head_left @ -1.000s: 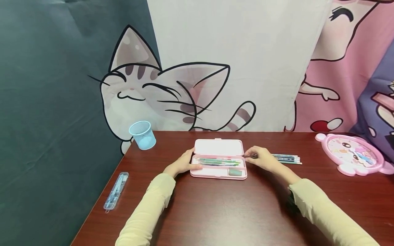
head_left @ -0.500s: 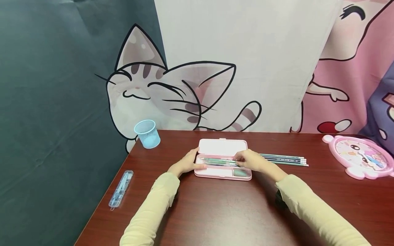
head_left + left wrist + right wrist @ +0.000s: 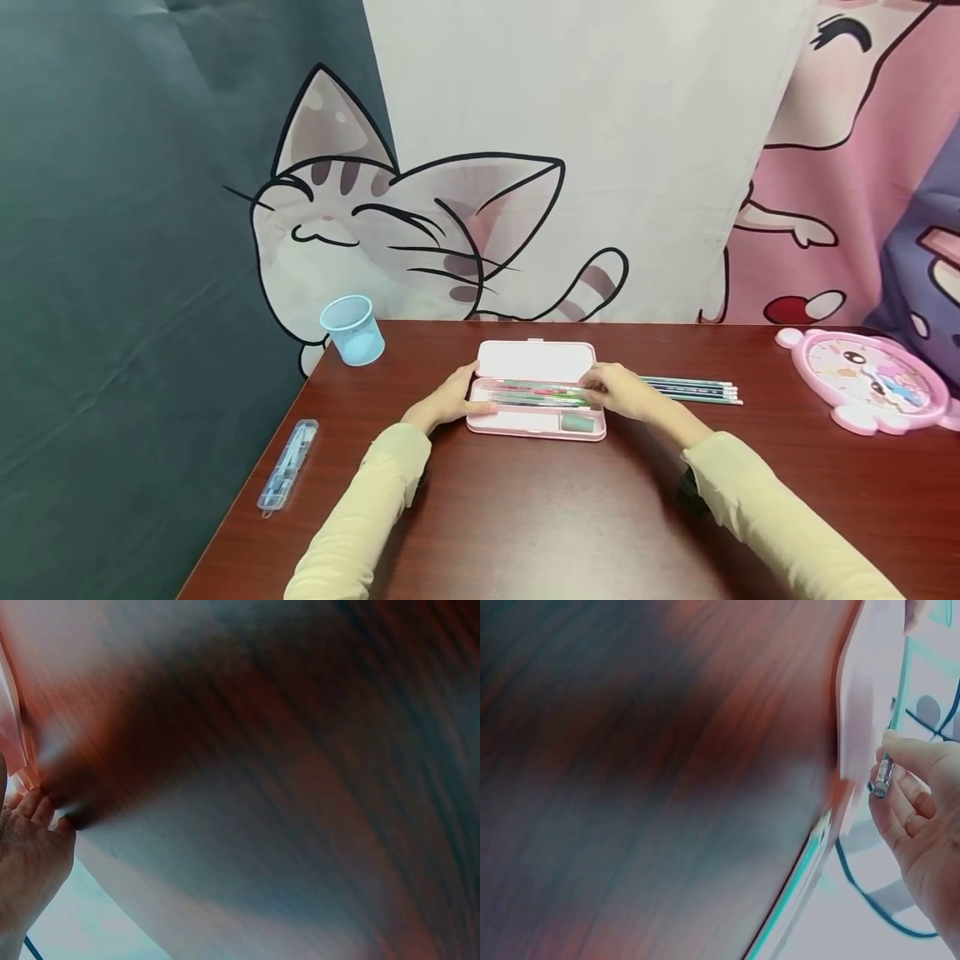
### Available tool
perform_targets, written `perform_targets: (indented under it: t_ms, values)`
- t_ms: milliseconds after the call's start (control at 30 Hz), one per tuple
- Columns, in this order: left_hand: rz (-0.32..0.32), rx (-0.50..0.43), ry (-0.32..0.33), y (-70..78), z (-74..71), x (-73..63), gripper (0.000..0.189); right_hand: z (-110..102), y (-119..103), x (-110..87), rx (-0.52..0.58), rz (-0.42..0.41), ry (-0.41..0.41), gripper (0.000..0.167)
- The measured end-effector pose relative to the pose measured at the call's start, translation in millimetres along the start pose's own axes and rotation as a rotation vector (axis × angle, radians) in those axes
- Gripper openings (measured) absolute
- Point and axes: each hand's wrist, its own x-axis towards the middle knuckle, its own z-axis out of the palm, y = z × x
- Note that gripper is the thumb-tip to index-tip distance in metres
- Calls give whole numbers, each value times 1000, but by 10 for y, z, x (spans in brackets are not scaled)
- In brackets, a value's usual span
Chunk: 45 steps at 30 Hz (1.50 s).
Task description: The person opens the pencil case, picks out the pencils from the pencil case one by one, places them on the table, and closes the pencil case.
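A pink pencil case (image 3: pixel 513 421) lies open on the table, its lid (image 3: pixel 536 360) folded back. Several pencils (image 3: pixel 525 393) lie in its rear compartment, and a grey-green eraser (image 3: pixel 577 423) sits at the front right. My left hand (image 3: pixel 446 402) grips the case's left end, thumb over the front; in the left wrist view little more than the hand (image 3: pixel 34 855) shows. At the case's right end my right hand (image 3: pixel 621 392) pinches a pencil. The right wrist view shows this pencil's (image 3: pixel 883 776) metal-banded end between thumb and fingers.
Several more pencils (image 3: pixel 693 389) lie right of the case, partly behind my right hand. A pink animal-shaped clock (image 3: pixel 870 379) lies at the far right. A blue cup (image 3: pixel 354 332) stands back left, with a clear blue narrow box (image 3: pixel 288 465) near the left edge.
My right hand has moved left from the case's right edge to over its rear compartment, then slightly back right. The left hand stays on the case. The head view shifts a little.
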Motion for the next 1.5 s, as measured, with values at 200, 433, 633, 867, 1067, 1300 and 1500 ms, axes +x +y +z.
perform_targets:
  t_ms: [200,433,633,867,1067,1300,1500]
  values:
    - [13,-11,10,-5,8,10,96,-141,163,-221,4,2,78,8]
    - [15,-14,2,-39,-10,-8,94,-283,383,-558,-48,-19,158,10]
    - [-6,-36,-8,-50,-30,-30,94,-396,576,-834,-113,-36,175,15]
    - [16,-43,-3,-64,-41,-32,94,-469,773,-1065,-159,-17,186,19]
    - [19,-21,-10,-55,-32,-28,93,-472,843,-1146,-177,8,158,18]
    - [34,-12,-9,-9,-29,-27,93,-492,870,-1163,-237,11,167,21]
    - [32,-15,-4,11,-26,-12,92,-533,841,-1112,-222,32,186,21]
